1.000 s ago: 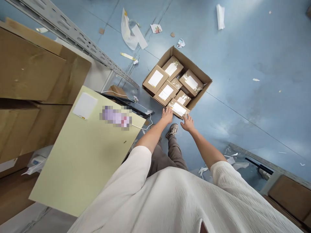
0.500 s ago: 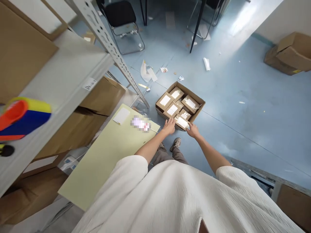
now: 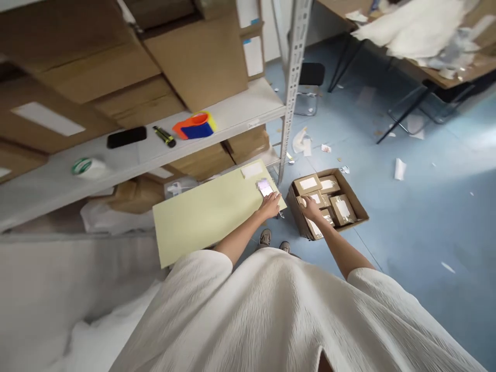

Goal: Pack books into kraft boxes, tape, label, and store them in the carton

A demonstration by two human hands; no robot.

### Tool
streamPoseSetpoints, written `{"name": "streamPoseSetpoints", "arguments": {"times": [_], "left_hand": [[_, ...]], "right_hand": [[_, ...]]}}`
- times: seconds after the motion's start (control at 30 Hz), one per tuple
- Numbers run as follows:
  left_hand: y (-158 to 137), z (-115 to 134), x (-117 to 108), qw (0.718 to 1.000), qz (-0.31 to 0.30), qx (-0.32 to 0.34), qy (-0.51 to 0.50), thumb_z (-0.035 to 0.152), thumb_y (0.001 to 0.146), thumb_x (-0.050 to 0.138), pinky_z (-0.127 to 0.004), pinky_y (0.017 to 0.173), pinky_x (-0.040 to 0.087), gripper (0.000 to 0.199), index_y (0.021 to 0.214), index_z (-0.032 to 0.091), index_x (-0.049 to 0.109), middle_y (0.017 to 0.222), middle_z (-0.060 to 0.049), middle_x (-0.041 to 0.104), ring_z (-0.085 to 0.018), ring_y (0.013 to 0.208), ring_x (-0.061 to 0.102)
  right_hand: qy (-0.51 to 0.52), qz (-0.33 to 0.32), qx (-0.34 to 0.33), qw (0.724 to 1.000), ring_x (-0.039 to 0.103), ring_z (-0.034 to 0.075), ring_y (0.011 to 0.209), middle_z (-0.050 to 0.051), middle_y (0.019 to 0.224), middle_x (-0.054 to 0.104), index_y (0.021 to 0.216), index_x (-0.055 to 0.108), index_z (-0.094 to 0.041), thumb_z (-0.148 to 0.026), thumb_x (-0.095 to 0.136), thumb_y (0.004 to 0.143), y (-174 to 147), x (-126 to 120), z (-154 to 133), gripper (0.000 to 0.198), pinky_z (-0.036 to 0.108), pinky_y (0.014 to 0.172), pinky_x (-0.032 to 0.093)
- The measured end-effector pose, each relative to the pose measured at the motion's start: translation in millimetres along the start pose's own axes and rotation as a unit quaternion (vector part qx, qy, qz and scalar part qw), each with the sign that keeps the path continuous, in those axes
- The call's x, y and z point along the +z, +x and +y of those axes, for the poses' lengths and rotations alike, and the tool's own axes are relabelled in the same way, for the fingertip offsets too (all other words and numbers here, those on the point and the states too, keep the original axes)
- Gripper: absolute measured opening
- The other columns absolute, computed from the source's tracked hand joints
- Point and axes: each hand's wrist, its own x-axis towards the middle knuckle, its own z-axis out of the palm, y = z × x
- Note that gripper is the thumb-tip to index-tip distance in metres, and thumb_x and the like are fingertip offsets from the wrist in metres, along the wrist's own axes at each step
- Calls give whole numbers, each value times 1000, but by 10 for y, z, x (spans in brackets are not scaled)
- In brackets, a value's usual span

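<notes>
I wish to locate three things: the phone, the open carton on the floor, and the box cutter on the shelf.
Phone (image 3: 265,189): head view, on its lit screen.
Open carton (image 3: 355,204): head view, on its inner right wall.
Box cutter (image 3: 165,136): head view, middle of its body.

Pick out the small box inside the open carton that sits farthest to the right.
The white-labelled box beside the carton's right-hand wall; the other small boxes all sit farther left in this view.
</notes>
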Motion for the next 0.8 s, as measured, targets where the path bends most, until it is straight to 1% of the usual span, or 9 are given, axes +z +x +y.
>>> {"name": "streamPoseSetpoints", "arguments": {"times": [0.1,0.17,0.27,0.4,0.57,0.7,0.8], "left_hand": [[-333,-150,-1,997,38,-65,-28,22,106,48,-48,142,28,74,179,17,39,188,-17,38,-29,176,33],[-582,-230,29,991,53,-110,-50,23,107,49,-48,143,27,74,180,20,38,189,-16,37,-28,177,32],[-962,-325,108,980,72,-168,-81,27,109,48,-46,143,26,72,180,20,37,190,-16,34,-28,178,29],[-1442,-438,253,960,109,-231,-113,28,109,49,-47,143,28,76,183,23,32,191,-15,33,-28,178,29],[-1987,-575,457,929,156,-297,-154,28,108,49,-52,142,30,77,183,22,32,191,-16,33,-31,178,30],[-2411,-681,644,903,189,-326,-208,30,111,45,-54,143,28,71,181,17,36,192,-19,28,-34,179,27],[-2733,-771,824,881,221,-343,-239,31,111,47,-54,143,28,70,179,17,40,191,-19,29,-35,178,28]], "right_hand": [[5,-19,-76,997,62,41,146,21,160,67,159,67,-16,-31,54,100,181,-24,-257,62,57,126,49],[3,-31,-119,992,61,40,146,20,159,67,160,66,-17,-31,54,99,235,-10,-435,64,56,126,49],[-13,-56,-166,984,61,41,146,19,159,67,160,67,-19,-33,55,100,248,39,-699,63,57,124,50],[-31,-93,-226,969,60,42,146,20,162,65,159,67,-17,-33,52,102,217,164,-1051,60,58,123,51],[-31,-127,-293,947,61,41,146,21,159,67,155,69,-16,-35,52,103,130,447,-1482,58,58,123,51],[-26,-155,-342,926,61,40,146,19,158,68,153,70,-21,-36,53,103,-18,732,-1800,55,59,121,52],[-45,-183,-359,914,61,39,148,17,159,67,152,71,-23,-36,54,105,-180,952,-2041,52,57,122,52]]}}
